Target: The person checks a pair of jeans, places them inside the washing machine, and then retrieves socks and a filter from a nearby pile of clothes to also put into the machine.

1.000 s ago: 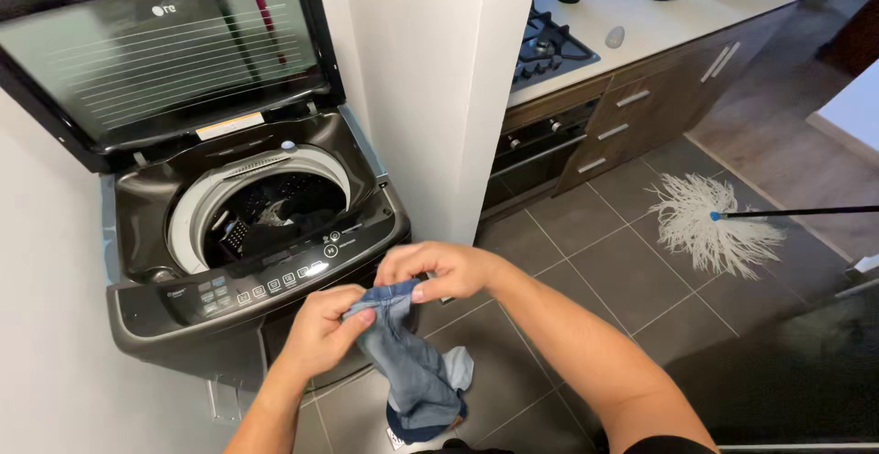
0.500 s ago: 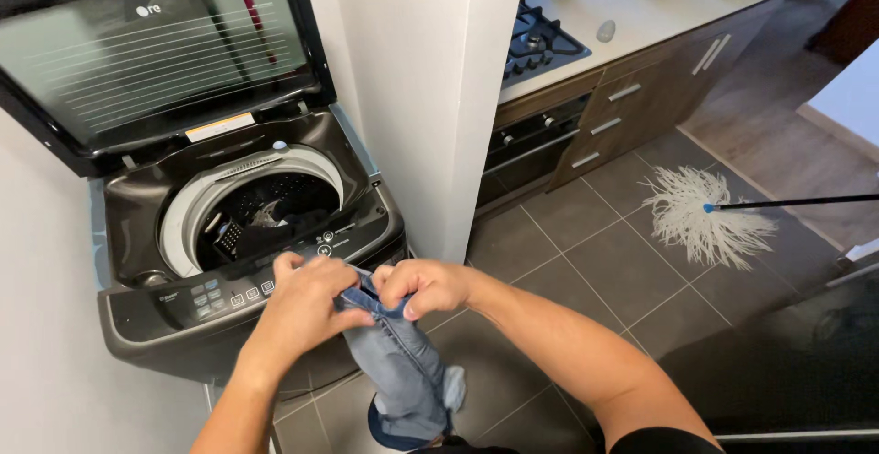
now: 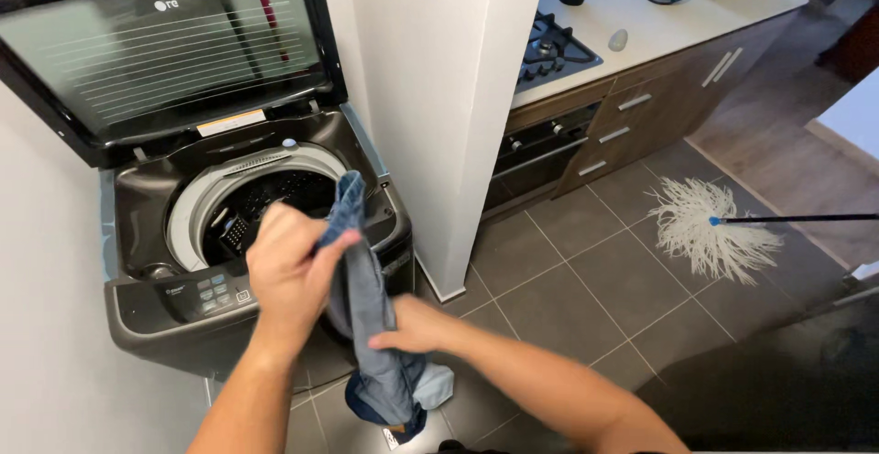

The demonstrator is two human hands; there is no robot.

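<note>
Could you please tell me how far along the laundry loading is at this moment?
Done: the washing machine lid is up and dark clothes lie in the drum. In hand: the left hand lifts the jeans at its front, the right hand gripping lower down. Left: the jeans remain outside the drum.

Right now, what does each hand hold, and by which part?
Both hold blue jeans: left hand grips the upper end, right hand the lower middle.

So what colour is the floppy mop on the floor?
The mop head is white with a blue centre, on a dark handle; the head camera shows it lying on grey floor tiles.
</note>
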